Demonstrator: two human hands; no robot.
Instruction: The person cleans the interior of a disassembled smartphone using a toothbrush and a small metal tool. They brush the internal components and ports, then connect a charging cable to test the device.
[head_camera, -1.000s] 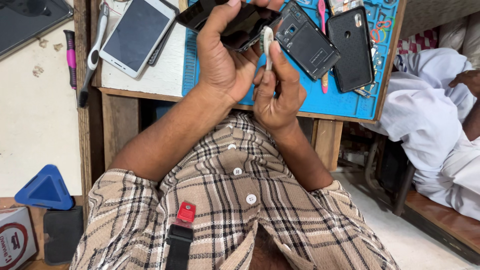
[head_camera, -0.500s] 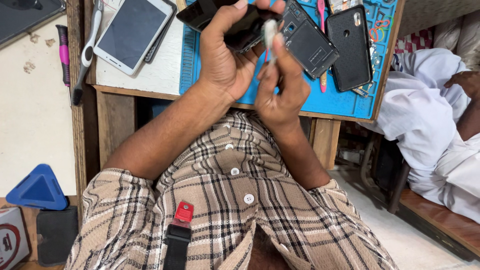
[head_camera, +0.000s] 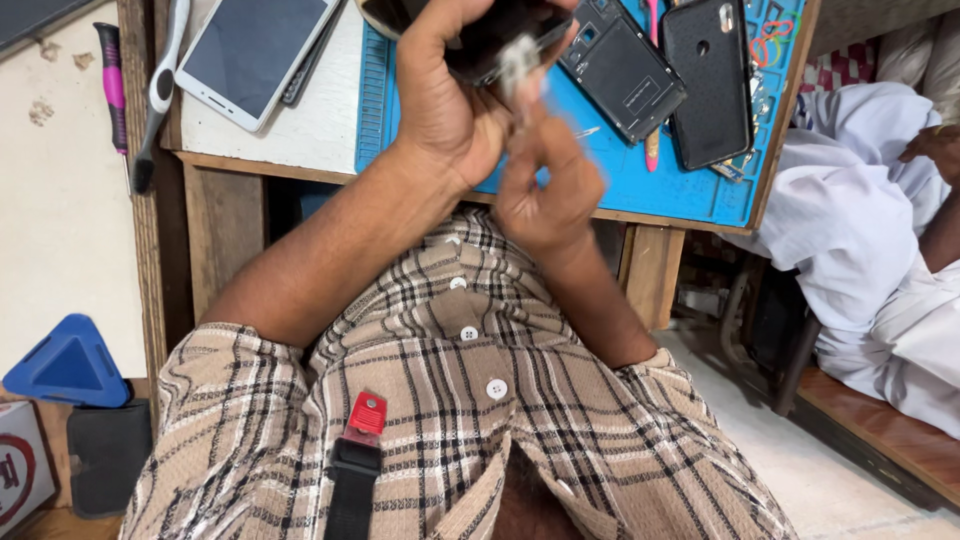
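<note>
My left hand (head_camera: 445, 100) grips the black phone body (head_camera: 490, 40); my right hand (head_camera: 545, 180) pinches a blurred pale tool (head_camera: 518, 58). Above the blue rubber worktop mat (head_camera: 640, 180), I judge a slip could gouge it.

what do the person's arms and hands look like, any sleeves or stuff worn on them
Both forearms are bare from elbow to wrist. The left hand and right hand wear no gloves, and no rings, watch or bands show; the right hand is blurred, so small details there cannot be told. Short sleeves of a beige, black and brown checked button-up shirt end near the elbows.
</note>
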